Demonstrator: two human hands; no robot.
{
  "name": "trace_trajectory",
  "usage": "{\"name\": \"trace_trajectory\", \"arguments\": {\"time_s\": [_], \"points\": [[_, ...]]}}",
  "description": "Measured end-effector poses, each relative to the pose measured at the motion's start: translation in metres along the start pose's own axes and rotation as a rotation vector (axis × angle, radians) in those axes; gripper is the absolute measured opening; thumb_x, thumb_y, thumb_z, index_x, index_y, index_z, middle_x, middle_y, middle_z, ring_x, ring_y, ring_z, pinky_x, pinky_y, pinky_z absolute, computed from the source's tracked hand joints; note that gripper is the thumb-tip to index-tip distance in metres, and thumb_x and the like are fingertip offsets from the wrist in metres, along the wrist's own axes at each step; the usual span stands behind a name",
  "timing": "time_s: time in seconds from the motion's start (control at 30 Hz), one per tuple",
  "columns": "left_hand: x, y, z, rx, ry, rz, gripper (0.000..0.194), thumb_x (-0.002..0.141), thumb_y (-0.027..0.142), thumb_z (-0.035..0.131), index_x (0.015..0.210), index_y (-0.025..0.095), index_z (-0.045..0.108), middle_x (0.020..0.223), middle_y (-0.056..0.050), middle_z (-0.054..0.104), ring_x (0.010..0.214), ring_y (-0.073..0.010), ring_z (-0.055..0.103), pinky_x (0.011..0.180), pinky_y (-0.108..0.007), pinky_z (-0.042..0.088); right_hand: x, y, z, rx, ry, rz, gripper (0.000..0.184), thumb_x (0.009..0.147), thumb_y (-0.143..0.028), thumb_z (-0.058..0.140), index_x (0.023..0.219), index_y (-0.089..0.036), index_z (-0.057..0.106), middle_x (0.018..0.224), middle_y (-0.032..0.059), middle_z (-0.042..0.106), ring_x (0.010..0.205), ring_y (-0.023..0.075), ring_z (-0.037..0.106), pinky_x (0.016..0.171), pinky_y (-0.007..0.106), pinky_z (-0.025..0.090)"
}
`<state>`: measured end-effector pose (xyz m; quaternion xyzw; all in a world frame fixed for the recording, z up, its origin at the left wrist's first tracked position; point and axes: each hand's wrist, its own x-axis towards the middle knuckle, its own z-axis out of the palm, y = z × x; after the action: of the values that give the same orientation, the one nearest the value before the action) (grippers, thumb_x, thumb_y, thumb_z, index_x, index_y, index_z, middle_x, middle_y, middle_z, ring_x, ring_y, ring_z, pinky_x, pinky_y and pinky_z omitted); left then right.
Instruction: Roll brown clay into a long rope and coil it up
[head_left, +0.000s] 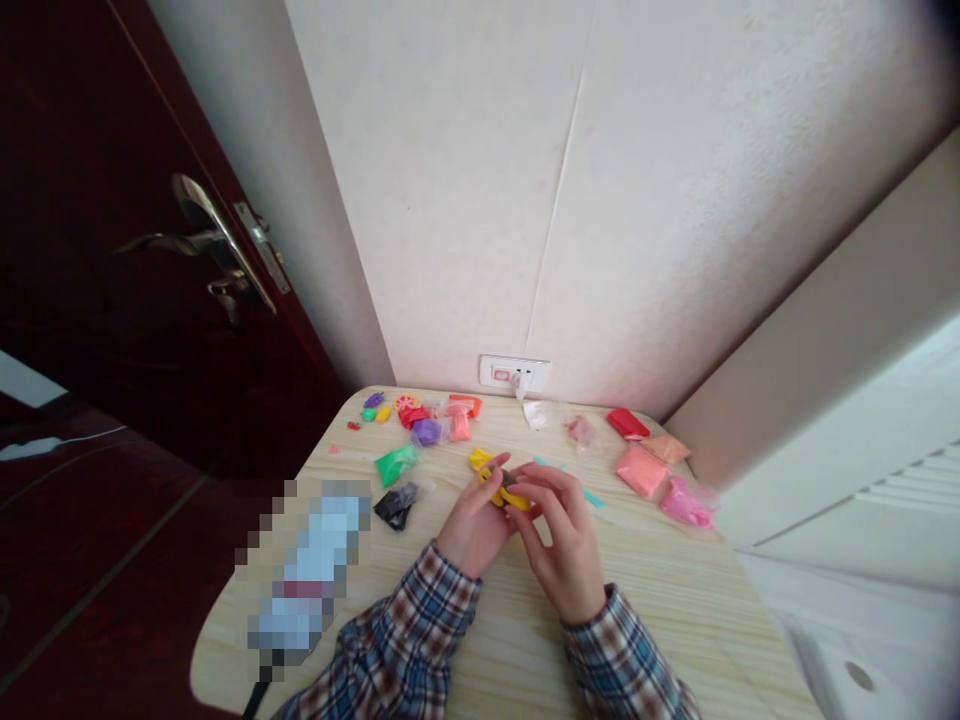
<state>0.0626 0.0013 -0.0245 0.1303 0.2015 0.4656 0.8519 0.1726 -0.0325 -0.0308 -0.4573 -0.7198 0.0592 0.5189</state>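
Note:
Over the middle of the table, my left hand (478,522) and my right hand (561,545) come together around a small yellow clay piece (514,498) with a dark brown part in it. The left fingers grip its left side, while the right thumb and fingertips pinch its right side. Its exact shape is partly hidden by my fingers. Just beyond the left hand lies a yellow packet (480,459). Light blue strips (594,499) lie beyond the right hand. A black packet (397,506) and a green packet (395,465) are to the left.
Purple (427,432) and red (412,416) packets lie at the back left near small coloured pieces (369,414). Salmon (641,471) and pink (688,503) packets are at right. A pixelated device (315,570) with a black cable lies at left. The wall socket (514,374) is behind.

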Motion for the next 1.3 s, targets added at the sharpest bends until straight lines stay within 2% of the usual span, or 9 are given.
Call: {"name": "trace_trajectory", "arguments": {"time_s": [0.23,0.33,0.47,0.7,0.9,1.0,1.1,1.2,1.3], "points": [[-0.003,0.002,0.001,0.536,0.014,0.182,0.064,0.069,0.018,0.069,0.12,0.021,0.031,0.086,0.002,0.058,0.06,-0.0084,0.055,0.058,-0.024,0.043,0.008,0.006,-0.015,0.134,0.053,0.225,0.022,0.087,-0.029,0.047,0.108,-0.022,0.053,0.122,0.0099,0.047,0.117,0.0254,0.043,0.099,0.049,0.034],[-0.003,-0.006,-0.001,0.756,-0.042,0.181,0.078,0.062,0.01,0.07,0.124,0.021,0.024,0.078,0.005,0.053,0.062,-0.0084,0.052,0.059,-0.022,0.041,0.008,0.01,-0.013,0.228,-0.089,0.294,0.026,0.088,-0.037,0.045,0.107,-0.023,0.057,0.122,0.0086,0.048,0.118,0.0251,0.042,0.1,0.047,0.033],[-0.002,-0.013,-0.003,0.849,-0.079,0.177,0.087,0.055,0.002,0.068,0.125,0.022,0.02,0.092,0.0,0.051,0.075,-0.0112,0.055,0.069,-0.025,0.044,0.008,0.01,-0.005,0.301,-0.247,0.324,0.018,0.085,-0.033,0.053,0.096,-0.023,0.063,0.11,0.0074,0.055,0.107,0.0223,0.05,0.095,0.04,0.037],[0.001,-0.019,-0.002,0.986,-0.015,0.23,0.055,0.068,0.014,0.064,0.111,0.019,0.03,0.1,-0.006,0.058,0.086,-0.0147,0.059,0.076,-0.028,0.046,0.009,0.012,-0.003,0.44,-0.069,0.407,0.017,0.087,-0.034,0.049,0.081,-0.021,0.058,0.093,0.0048,0.06,0.091,0.0188,0.056,0.083,0.033,0.042],[0.001,-0.017,-0.004,1.215,0.092,0.181,0.031,0.072,0.026,0.063,0.096,0.017,0.045,0.069,0.002,0.057,0.054,-0.0105,0.053,0.051,-0.023,0.043,0.011,0.014,-0.01,0.549,-0.201,0.419,0.028,0.091,-0.039,0.039,0.093,-0.022,0.061,0.098,0.006,0.064,0.099,0.0193,0.056,0.089,0.034,0.041],[-0.001,-0.017,-0.004,1.279,-0.023,0.006,0.019,0.073,0.021,0.058,0.089,0.015,0.052,0.055,0.006,0.05,0.043,-0.0087,0.045,0.043,-0.021,0.038,0.013,0.012,-0.014,0.63,-0.24,0.425,0.027,0.09,-0.042,0.042,0.09,-0.022,0.061,0.09,0.0052,0.067,0.099,0.0191,0.057,0.092,0.035,0.039],[-0.003,-0.019,-0.005,1.263,-0.162,-0.083,0.015,0.07,0.022,0.063,0.083,0.015,0.057,0.06,0.004,0.054,0.05,-0.0099,0.048,0.05,-0.023,0.041,0.011,0.01,-0.015,0.844,-0.276,0.552,0.029,0.091,-0.044,0.04,0.09,-0.021,0.058,0.059,-0.0006,0.063,0.063,0.0141,0.06,0.069,0.029,0.048],[-0.004,-0.022,-0.01,1.214,-0.34,-0.09,0.021,0.068,0.033,0.068,0.074,0.015,0.059,0.074,0.0,0.061,0.074,-0.0154,0.056,0.069,-0.027,0.045,0.007,0.008,-0.011,1.013,-0.209,0.673,0.035,0.091,-0.045,0.039,0.08,-0.018,0.058,0.034,-0.0095,0.041,0.031,0.0066,0.034,0.047,0.021,0.042],[-0.003,-0.025,-0.016,1.187,-0.423,-0.109,0.04,0.068,0.054,0.063,0.068,0.015,0.057,0.072,-0.001,0.059,0.076,-0.0153,0.054,0.071,-0.027,0.043,0.006,0.004,-0.006,1.147,-0.165,0.772,0.037,0.088,-0.048,0.045,0.071,-0.016,0.057,0.029,-0.0129,0.029,0.026,0.0033,0.018,0.034,0.016,0.03]]}}
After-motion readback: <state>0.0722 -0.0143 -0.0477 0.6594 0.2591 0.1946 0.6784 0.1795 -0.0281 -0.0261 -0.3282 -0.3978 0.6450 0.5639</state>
